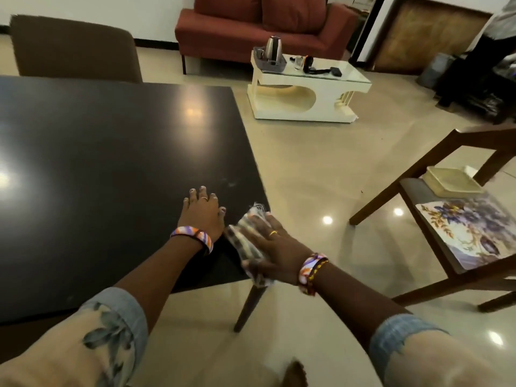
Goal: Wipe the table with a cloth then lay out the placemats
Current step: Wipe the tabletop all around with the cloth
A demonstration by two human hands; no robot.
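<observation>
A dark glossy table [111, 152] fills the left half of the view. My left hand [201, 213] lies flat on it near the right front corner, fingers spread, holding nothing. My right hand [275, 247] presses a light patterned cloth [247, 238] against the table's right front corner, partly over the edge. Flowered placemats [469, 233] lie stacked on the seat of a wooden chair [413, 174] at the right, apart from both hands. A faint smear [230, 183] shows on the tabletop beyond my left hand.
A brown chair [75, 48] stands behind the table. A pale flat box [452, 181] rests on the wooden chair's seat behind the placemats. A white coffee table [304, 88] with a kettle [273, 48] stands before a red sofa [262, 26]. Tiled floor [321, 169] separates table and chair.
</observation>
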